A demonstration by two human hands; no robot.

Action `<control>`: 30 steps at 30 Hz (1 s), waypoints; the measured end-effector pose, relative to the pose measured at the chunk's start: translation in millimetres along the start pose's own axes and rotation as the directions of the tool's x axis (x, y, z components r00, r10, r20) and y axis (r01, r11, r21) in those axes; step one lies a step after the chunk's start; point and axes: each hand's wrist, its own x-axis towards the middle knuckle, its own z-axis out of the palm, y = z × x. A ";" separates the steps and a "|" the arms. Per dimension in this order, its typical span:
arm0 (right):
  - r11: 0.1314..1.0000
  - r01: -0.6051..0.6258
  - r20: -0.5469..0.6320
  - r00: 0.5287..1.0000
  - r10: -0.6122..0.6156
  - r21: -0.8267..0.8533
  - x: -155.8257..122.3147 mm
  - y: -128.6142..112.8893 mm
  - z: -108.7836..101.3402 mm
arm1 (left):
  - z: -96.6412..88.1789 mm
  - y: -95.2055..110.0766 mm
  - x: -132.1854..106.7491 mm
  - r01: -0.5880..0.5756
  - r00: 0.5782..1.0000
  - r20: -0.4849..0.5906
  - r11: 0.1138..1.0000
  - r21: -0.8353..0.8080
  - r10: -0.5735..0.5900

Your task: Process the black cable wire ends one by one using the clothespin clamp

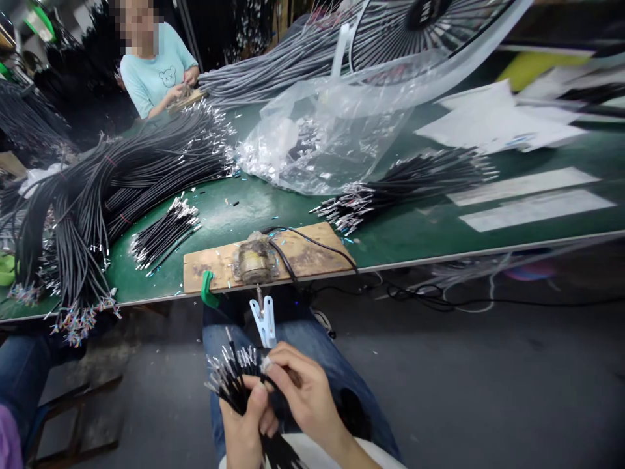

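My left hand [247, 423] is wrapped around a bundle of short black cables [233, 378] with stripped, foil-tipped ends, held over my lap. My right hand [300, 391] is closed in a pinch on the ends of the same bundle, fingers pressed against the cables. Just above the hands a white clip [263, 320] hangs from a small metal device [254, 260] mounted on a wooden board [293, 254] at the table's front edge.
On the green table [420, 228] lie a small cable bunch [163, 234], a large pile of long black cables [97, 189], another cut bundle [410, 182], a clear plastic bag [332, 137] and white papers [498, 117]. A person in a light blue shirt [153, 68] works across the table.
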 end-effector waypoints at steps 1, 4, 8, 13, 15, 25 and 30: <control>0.985 -0.121 0.054 0.992 0.115 0.119 1.3 2.6 -0.5 | 0.4 1.7 -0.3 -0.005 1.000 0.006 1.000 0.001 0.005; 0.850 -0.391 0.186 0.920 0.346 0.352 7.2 5.4 -4.4 | -0.9 7.7 -0.9 -0.005 1.000 0.017 1.000 0.020 0.005; 0.876 -0.349 0.262 0.927 0.270 0.333 16.5 -6.1 -9.8 | -3.4 15.4 -1.3 0.041 0.999 0.035 0.999 0.026 -0.042; 0.950 -0.230 0.155 0.968 0.200 0.210 16.2 -12.7 -7.0 | 1.4 20.3 -1.7 0.050 0.996 0.067 0.999 0.002 -0.050; 0.990 -0.107 0.020 0.994 0.106 0.092 11.7 -10.4 -4.6 | 4.7 21.1 -1.9 0.043 0.996 0.076 0.999 -0.010 -0.042; 1.000 0.013 0.066 0.998 -0.013 0.008 4.0 -7.0 -9.4 | 6.9 28.0 -0.4 -0.003 0.998 0.058 1.000 0.015 0.002; 0.969 0.146 0.152 0.981 -0.117 -0.200 8.1 -16.3 -14.2 | 1.8 35.5 0.8 -0.025 0.999 0.046 0.995 0.095 0.021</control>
